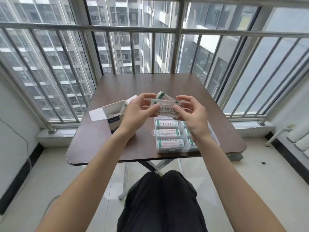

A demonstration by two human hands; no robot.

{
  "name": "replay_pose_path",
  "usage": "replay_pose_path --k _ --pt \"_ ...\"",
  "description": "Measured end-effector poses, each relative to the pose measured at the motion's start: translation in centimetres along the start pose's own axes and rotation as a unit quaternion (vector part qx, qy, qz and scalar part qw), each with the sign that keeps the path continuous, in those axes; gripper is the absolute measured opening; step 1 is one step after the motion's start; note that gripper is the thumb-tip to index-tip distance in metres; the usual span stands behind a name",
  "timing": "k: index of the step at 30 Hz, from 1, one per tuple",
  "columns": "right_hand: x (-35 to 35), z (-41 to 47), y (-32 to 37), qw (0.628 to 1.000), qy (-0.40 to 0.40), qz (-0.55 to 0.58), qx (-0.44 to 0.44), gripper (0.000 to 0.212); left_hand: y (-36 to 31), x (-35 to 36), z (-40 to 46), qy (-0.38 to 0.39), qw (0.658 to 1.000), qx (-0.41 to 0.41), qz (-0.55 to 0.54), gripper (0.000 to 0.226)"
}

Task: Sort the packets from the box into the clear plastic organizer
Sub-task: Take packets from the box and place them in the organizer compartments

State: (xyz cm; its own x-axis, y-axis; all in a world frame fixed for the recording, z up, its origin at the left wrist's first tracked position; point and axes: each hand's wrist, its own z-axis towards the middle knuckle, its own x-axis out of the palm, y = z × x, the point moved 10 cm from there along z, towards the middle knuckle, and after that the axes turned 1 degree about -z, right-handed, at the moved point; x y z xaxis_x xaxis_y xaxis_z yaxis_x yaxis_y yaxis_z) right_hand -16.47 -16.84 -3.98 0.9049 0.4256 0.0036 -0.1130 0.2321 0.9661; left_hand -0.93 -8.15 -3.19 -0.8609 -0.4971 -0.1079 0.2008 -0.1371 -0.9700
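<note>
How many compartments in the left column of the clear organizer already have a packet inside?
3. In the clear organizer, the left column holds packets in the far, middle and near compartments. The right hand and forearm hide most of the right column.

Looks like an enclosed balcony in a high-rise flat: metal safety railing (117, 29) across big windows, other apartment towers (50, 52) right outside, glossy tiled floor (250, 181), white walls with dark skirting, and a small brown folding table (138, 86) on crossed metal legs.
</note>
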Motion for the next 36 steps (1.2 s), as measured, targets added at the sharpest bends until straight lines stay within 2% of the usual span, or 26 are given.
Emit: replay_pose_path --k 4,8,11,15,20,27,30,32,36 --pt "-3.8 -0.7 -1.8 1.0 0.007 -0.007 0.03 0.022 2.3 3.7 -0.2 0.031 0.999 -0.023 0.022 0.027" --pt "-5.8 -1.0 -4.1 0.993 0.012 0.071 0.096 0.016 3.8 5.7 -0.7 0.039 0.998 -0.049 -0.003 0.024" --pt "-7.1 -0.6 -4.9 0.991 -0.01 0.085 0.102 0.017 4.2 5.5 -1.0 0.027 0.998 -0.051 -0.003 0.024" --pt "-8.6 0.4 -4.9 0.998 -0.011 -0.043 0.054 0.025 4.8 3.5 -1.0 -0.011 0.999 -0.038 0.009 0.022" --pt "-9.9 1.2 -4.3 0.986 0.002 -0.169 -0.005 0.028 5.7 1.5 -1.4 -0.042 0.998 -0.032 0.04 0.022" --pt "-12.1 1.8 -5.2 0.954 0.05 -0.296 -0.01 0.009 5.7 2.6 -1.9 -0.027 0.997 -0.024 0.066 0.022" --pt "-11.4 2.2 -5.6 0.944 0.099 -0.316 0.0 0.009 5.8 3.2 -1.9 -0.027 0.997 -0.031 0.069 0.023" --pt "-10.4 2.4 -6.0 0.93 0.14 -0.341 0.005 0.006 5.8 3.4 -1.9 -0.028 0.997 -0.037 0.068 0.023" --pt "-9.3 2.5 -6.0 0.878 0.183 -0.441 -0.031 0.005 5.7 3.8 -1.8 -0.022 0.997 -0.044 0.065 0.023"
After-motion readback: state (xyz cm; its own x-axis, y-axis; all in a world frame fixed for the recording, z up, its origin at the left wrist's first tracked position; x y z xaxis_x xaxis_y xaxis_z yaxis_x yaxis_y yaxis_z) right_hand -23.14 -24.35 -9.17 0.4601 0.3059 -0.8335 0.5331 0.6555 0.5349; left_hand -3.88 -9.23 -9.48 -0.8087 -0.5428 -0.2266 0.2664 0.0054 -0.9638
